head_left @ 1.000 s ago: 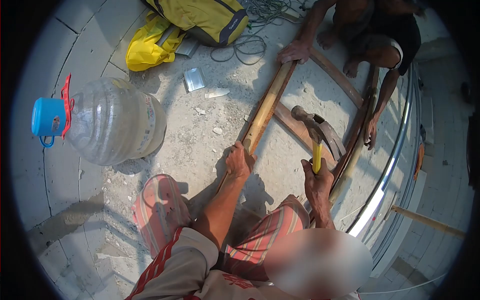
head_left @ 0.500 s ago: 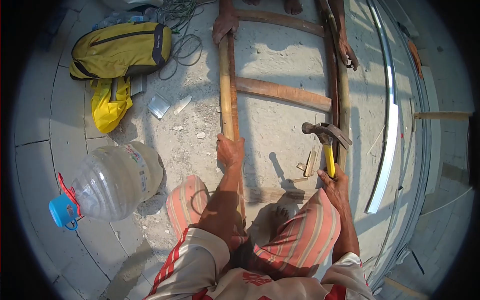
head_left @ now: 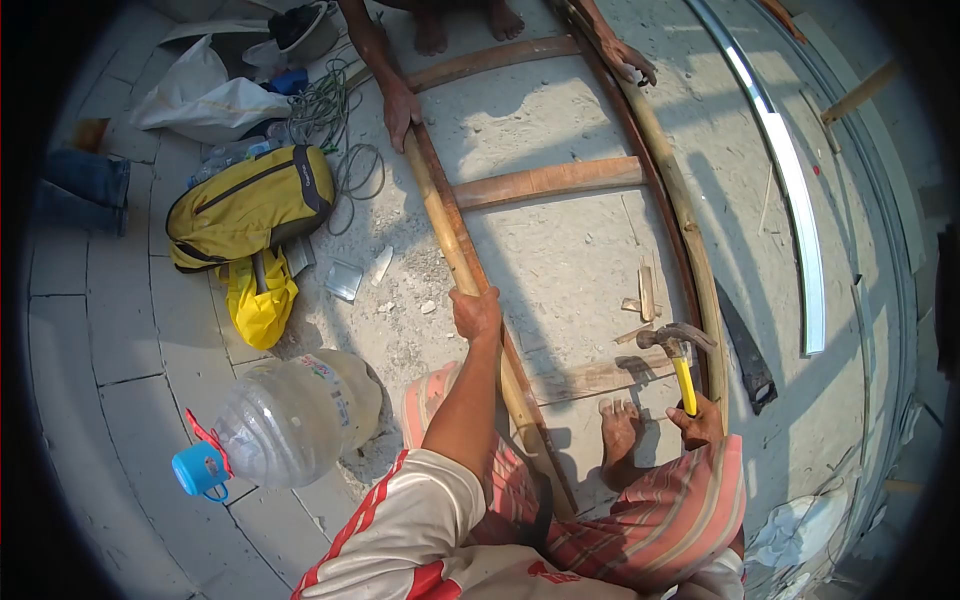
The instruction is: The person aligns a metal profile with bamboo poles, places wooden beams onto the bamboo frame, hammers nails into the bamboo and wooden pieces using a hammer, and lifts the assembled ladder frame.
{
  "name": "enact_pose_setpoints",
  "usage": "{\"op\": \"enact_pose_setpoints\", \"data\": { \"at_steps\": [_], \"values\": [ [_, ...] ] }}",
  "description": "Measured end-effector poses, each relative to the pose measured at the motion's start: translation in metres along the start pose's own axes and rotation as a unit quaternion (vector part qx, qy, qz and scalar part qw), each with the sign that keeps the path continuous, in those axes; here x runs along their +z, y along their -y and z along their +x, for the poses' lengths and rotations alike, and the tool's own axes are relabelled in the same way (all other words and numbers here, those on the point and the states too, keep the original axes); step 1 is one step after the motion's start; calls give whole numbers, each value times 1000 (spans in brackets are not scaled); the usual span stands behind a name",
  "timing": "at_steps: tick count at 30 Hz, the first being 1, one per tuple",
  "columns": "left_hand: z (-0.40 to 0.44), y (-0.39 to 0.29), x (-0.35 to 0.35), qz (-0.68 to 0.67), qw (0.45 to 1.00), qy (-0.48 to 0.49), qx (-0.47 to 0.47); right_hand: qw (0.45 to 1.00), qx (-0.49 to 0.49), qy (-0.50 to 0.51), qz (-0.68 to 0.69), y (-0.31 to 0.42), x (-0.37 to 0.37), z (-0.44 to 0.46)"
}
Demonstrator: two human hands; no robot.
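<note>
- Clear plastic bottle [head_left: 290, 420]: left of the grip of the left hand [head_left: 477, 313], and nearer the person.
- Bamboo-and-timber left rail [head_left: 455, 250]: passes through the left grip, its long axis running away from the person with a leftward slant; farther along, a co-worker's hand [head_left: 402, 112] rests on it.
- Left hand: fingers wrapped around that rail.
- Lower crosspiece [head_left: 590, 380]: spans between the two grips, its right end just beyond the right hand [head_left: 703, 425], which is the nearer of the two.
- Hammer [head_left: 684, 380]: points away from the person out of the right grip, long axis tilted slightly left; from above I cannot tell whether its head touches the right rail [head_left: 690, 215].
- Right hand: closed around the lower end of the hammer's yellow handle.
- Handsaw [head_left: 742, 345]: beyond the right grip, just right of the right rail.
</note>
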State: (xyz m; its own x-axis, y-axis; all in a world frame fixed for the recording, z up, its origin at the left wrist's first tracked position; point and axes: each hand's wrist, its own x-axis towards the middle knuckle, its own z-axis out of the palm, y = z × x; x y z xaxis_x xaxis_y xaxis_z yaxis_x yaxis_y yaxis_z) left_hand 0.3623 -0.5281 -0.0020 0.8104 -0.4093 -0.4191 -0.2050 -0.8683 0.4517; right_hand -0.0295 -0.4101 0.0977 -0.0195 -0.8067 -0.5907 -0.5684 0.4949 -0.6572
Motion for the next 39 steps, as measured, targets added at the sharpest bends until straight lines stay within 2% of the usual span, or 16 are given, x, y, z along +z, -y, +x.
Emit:
{"op": "enact_pose_setpoints", "data": {
  "at_steps": [9,11,12,16,18,20,21,22,25,27,30,31,33,35,37,39],
  "values": [
    [19,19,11,-84,995,50,34,998,31,-24,50,-15,1,-58],
    [22,12,9,-211,973,90,-19,994,49,-38,86,-26,9,-65],
    [27,9,12,-184,981,54,-12,994,59,-29,88,-28,10,-68],
    [32,9,10,-216,974,75,-4,989,122,-7,86,-52,24,-72],
    [32,9,14,-174,983,50,29,988,59,-16,144,-64,35,-73],
    [21,5,10,-228,969,96,-5,982,142,12,122,-65,34,-77],
    [46,19,24,-231,969,86,-5,993,91,0,80,-90,43,-76],
    [36,14,20,-269,956,118,-18,993,95,10,64,-82,40,-79],
    [57,24,25,-239,964,113,24,989,133,-5,57,-100,46,-83],
    [50,20,22,-236,964,120,5,986,71,-1,152,-124,53,-93],
    [40,13,16,-213,969,124,-5,989,115,-28,85,-114,51,-116],
    [42,16,18,-258,955,147,-10,983,126,-44,123,-130,63,-119],
    [51,18,19,-225,963,150,-8,973,147,-69,164,-138,70,-131],
    [53,22,20,-223,962,157,14,917,235,-31,320,-130,68,-142],
    [68,25,24,-221,963,151,21,911,222,-38,346,-150,81,-146],
    [74,25,23,-204,966,157,8,877,247,-17,412,-161,90,-149]
  ]
}}
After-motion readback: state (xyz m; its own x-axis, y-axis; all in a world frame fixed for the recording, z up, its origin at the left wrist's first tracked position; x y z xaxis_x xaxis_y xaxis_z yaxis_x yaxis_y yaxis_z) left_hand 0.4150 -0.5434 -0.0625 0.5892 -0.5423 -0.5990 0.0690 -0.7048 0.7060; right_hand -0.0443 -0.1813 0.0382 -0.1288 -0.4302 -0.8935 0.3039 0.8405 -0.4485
